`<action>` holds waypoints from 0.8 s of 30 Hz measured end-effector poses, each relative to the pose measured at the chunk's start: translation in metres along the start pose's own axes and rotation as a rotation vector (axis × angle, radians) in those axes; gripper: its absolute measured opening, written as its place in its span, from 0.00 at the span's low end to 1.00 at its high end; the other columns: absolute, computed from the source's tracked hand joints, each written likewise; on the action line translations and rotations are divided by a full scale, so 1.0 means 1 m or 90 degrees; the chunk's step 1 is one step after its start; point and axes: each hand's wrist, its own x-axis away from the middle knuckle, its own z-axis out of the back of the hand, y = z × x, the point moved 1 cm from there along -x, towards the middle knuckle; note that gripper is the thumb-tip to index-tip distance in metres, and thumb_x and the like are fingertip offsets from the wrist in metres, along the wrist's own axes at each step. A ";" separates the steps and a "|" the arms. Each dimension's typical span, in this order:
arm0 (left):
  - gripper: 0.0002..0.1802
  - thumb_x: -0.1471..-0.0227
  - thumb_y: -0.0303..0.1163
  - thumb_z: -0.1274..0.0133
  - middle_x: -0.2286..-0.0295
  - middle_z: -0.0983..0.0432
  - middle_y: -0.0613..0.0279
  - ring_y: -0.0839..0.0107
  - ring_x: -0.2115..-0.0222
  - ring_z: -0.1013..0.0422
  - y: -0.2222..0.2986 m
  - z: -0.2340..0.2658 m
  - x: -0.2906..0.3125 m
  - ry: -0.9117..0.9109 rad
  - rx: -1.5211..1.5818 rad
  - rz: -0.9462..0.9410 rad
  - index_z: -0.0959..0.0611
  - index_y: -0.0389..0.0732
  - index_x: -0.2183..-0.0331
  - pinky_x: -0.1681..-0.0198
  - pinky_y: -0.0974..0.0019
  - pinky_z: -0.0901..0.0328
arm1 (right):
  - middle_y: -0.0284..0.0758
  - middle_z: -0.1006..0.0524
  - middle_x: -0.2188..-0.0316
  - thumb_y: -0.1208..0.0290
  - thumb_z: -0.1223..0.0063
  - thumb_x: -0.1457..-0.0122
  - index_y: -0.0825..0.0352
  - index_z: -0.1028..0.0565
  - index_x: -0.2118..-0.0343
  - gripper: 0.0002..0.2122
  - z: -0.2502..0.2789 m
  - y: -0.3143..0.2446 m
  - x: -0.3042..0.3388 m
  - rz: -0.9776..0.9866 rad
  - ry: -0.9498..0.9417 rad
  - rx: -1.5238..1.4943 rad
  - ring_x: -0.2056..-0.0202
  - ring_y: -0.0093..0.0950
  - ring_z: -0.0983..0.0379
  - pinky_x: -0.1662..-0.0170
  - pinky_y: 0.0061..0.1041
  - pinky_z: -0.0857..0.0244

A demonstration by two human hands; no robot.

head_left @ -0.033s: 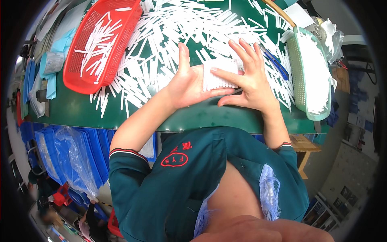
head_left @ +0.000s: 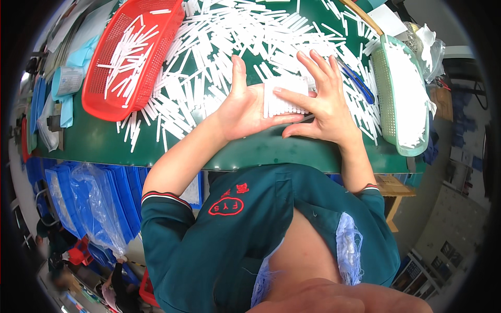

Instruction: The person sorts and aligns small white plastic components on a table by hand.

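My left hand [head_left: 237, 110] is turned palm up above the table's near side, its thumb stretched upward. Across its fingers lies a row of short white sticks [head_left: 284, 100], packed side by side. My right hand [head_left: 329, 107] comes in from the right with its fingers spread. Its index finger reaches over the row and seems to touch it; the thumb is held apart below. The row and my right hand partly hide my left fingers. Many loose white sticks [head_left: 209, 57] are heaped on the green table [head_left: 250, 148] just beyond my hands.
On the left, a red plastic basket [head_left: 94, 99] holds scattered sticks. A green basket [head_left: 387, 104] full of white sticks stands at the right. Beside it lies a blue pen-like tool [head_left: 357, 83]. Blue bins [head_left: 117, 193] are below the table at left.
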 end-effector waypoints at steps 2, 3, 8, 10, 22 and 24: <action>0.64 0.66 0.79 0.84 0.46 0.47 0.45 0.56 0.44 0.48 0.000 0.000 0.000 -0.001 0.006 0.003 0.50 0.31 0.43 0.42 0.50 0.52 | 0.40 0.42 0.44 0.42 0.41 0.69 0.46 0.25 0.57 0.30 -0.001 -0.001 0.000 -0.004 0.012 -0.006 0.43 0.44 0.49 0.43 0.56 0.64; 0.64 0.66 0.79 0.84 0.46 0.47 0.45 0.55 0.44 0.48 0.000 0.000 0.000 0.001 -0.003 0.009 0.49 0.31 0.44 0.42 0.51 0.52 | 0.40 0.42 0.44 0.42 0.41 0.69 0.46 0.25 0.57 0.30 -0.002 -0.002 0.000 0.005 0.014 -0.014 0.43 0.44 0.49 0.43 0.56 0.64; 0.64 0.65 0.79 0.84 0.46 0.46 0.44 0.55 0.45 0.47 -0.005 0.000 -0.002 0.033 -0.002 -0.003 0.48 0.30 0.44 0.42 0.51 0.52 | 0.40 0.41 0.44 0.41 0.41 0.69 0.45 0.26 0.57 0.31 -0.006 -0.010 -0.002 0.020 -0.011 -0.012 0.43 0.44 0.49 0.44 0.57 0.64; 0.64 0.65 0.79 0.84 0.46 0.45 0.44 0.54 0.45 0.47 -0.007 0.004 -0.004 0.019 -0.004 0.004 0.48 0.30 0.44 0.42 0.51 0.52 | 0.39 0.41 0.44 0.41 0.41 0.69 0.45 0.26 0.56 0.31 -0.007 -0.012 -0.003 0.027 -0.010 -0.001 0.43 0.44 0.49 0.44 0.57 0.64; 0.65 0.69 0.81 0.81 0.45 0.48 0.43 0.54 0.43 0.50 0.006 -0.002 -0.001 -0.044 0.063 -0.022 0.50 0.35 0.43 0.42 0.48 0.53 | 0.41 0.43 0.43 0.39 0.44 0.67 0.45 0.24 0.58 0.29 0.005 0.003 0.001 -0.001 0.020 0.027 0.42 0.45 0.53 0.42 0.54 0.68; 0.65 0.69 0.81 0.81 0.45 0.48 0.44 0.54 0.43 0.50 0.003 -0.001 -0.002 -0.027 0.061 -0.023 0.50 0.36 0.43 0.42 0.48 0.53 | 0.38 0.42 0.43 0.41 0.41 0.68 0.43 0.25 0.58 0.29 0.003 -0.002 0.000 0.000 0.021 0.021 0.43 0.45 0.50 0.44 0.57 0.65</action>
